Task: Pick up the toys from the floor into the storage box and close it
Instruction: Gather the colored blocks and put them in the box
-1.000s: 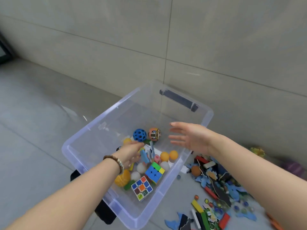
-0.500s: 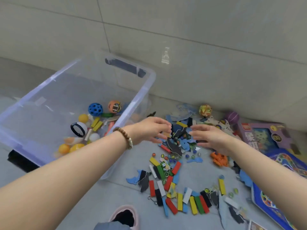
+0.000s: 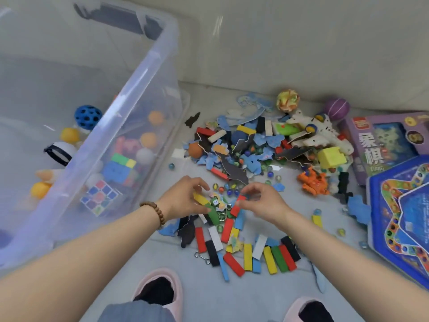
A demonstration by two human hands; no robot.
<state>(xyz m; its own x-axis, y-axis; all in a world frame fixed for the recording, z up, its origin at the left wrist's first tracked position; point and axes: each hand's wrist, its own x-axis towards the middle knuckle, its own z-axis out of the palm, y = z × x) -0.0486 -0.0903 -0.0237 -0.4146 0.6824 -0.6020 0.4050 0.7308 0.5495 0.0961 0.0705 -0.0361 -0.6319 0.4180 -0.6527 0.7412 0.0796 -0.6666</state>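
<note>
Storage box (image 3: 144,89) on floor at left, open, lid off, long axis runs from near-left away to the wall, dark handle at far end; cube (image 3: 101,197) and blue holed ball (image 3: 88,117) lie inside. Loose toys on floor right of the box: puzzle-piece pile (image 3: 232,154) by the wall, marbles (image 3: 222,188) just beyond the hands, row of flat blocks (image 3: 255,254) nearer the feet. Left hand (image 3: 183,198) has fingers curled down around a yellow block (image 3: 200,198), which lies flat, long axis diagonal, far-left to near-right. Right hand (image 3: 262,201) pinches the far end of a red block (image 3: 238,206) with thumb and forefinger, block's long axis near-left to far-right. Green block (image 3: 212,213) lies between the hands. Versus 0.5 s ago: both hands have pulled back from the puzzle pile toward the person and now work the blocks below the marbles; box unmoved
</note>
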